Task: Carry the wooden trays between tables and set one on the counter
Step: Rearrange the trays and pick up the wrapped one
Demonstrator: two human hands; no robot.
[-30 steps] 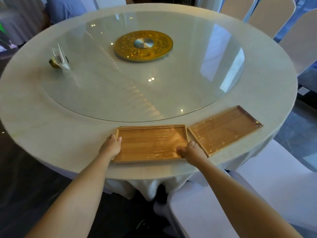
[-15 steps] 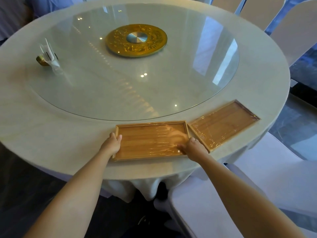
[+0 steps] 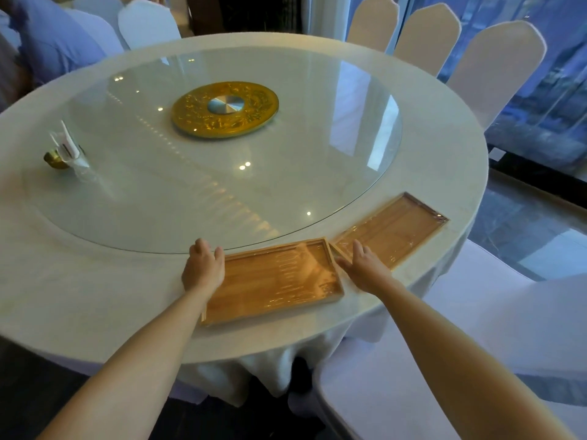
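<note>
Two flat wooden trays wrapped in clear film lie on the near rim of the round white table (image 3: 95, 296). The nearer tray (image 3: 276, 279) sits in front of me, the second tray (image 3: 394, 228) lies angled to its right, corners almost touching. My left hand (image 3: 203, 266) rests with fingers spread at the nearer tray's far left corner, holding nothing. My right hand (image 3: 365, 265) lies flat and spread on the cloth in the gap between the two trays, just off the nearer tray's right edge.
A glass turntable (image 3: 222, 185) with a gold centre disc (image 3: 225, 109) fills the table's middle. A gold napkin holder (image 3: 63, 154) stands at the left. White-covered chairs ring the far side (image 3: 495, 68), and one chair seat (image 3: 444, 360) is beside my right arm.
Both hands have let go of the nearer tray's short sides and opened. The left moved up to the far left corner, the right slid off to the right. The camera view has shifted.
</note>
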